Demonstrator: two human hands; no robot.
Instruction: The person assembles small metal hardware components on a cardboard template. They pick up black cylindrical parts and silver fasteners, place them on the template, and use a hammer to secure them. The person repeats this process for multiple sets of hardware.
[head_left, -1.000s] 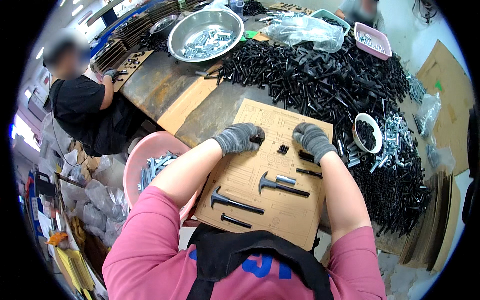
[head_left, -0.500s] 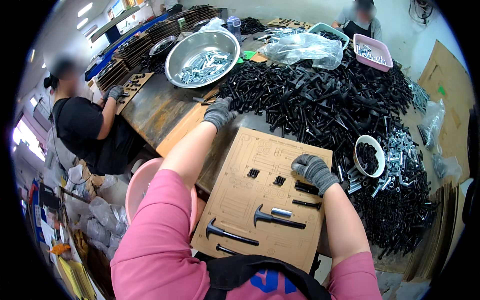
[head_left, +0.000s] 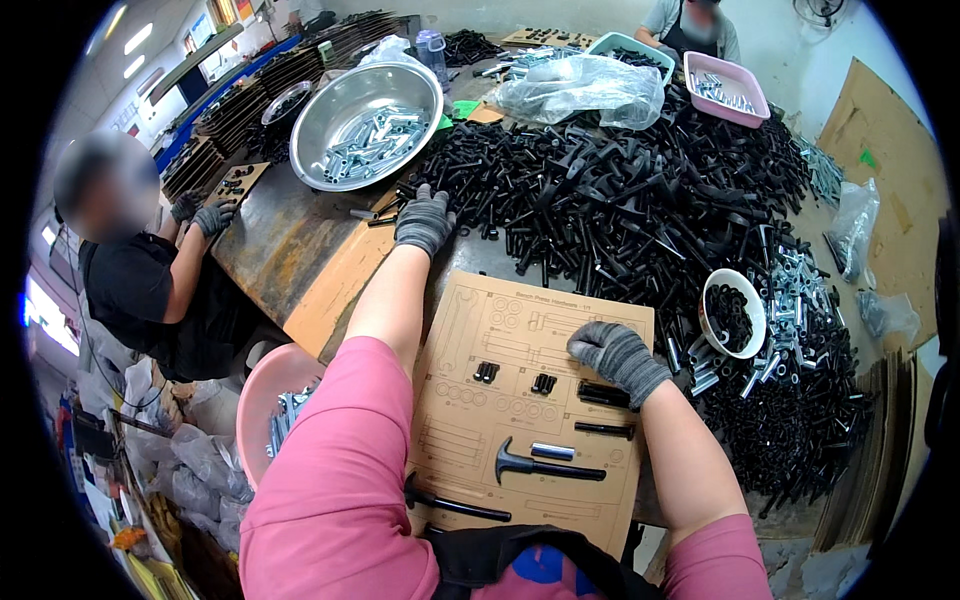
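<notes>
My left hand (head_left: pixel 425 222), in a grey knit glove, reaches to the left edge of a heap of black metal parts (head_left: pixel 560 190), fingers stretched out at the nearest bolts. My right hand (head_left: pixel 620 358), gloved alike, rests on the upper right of a printed cardboard sheet (head_left: pixel 465 430). Its fingers are curled in; whatever they hold is hidden. Beside it lie thick black bolts (head_left: pixel 604 394) and one long black bolt (head_left: pixel 604 430). Also on the sheet are small black bolts (head_left: pixel 544 384), a silver tube (head_left: pixel 552 452) and black T-shaped handles (head_left: pixel 550 467), one partly behind my sleeve.
A steel basin (head_left: pixel 312 150) of silver tubes stands at back left. A white bowl (head_left: pixel 758 325) of black rings sits at right beside loose silver tubes. A pink tub (head_left: pixel 250 420) is below my left arm. Co-workers are at left (head_left: pixel 130 280) and far back (head_left: pixel 700 30).
My view has shifted slightly. My left hand stays at the heap's edge, its fingers now pointing further forward. My right hand stays curled on the sheet. The left co-worker has leaned forward.
</notes>
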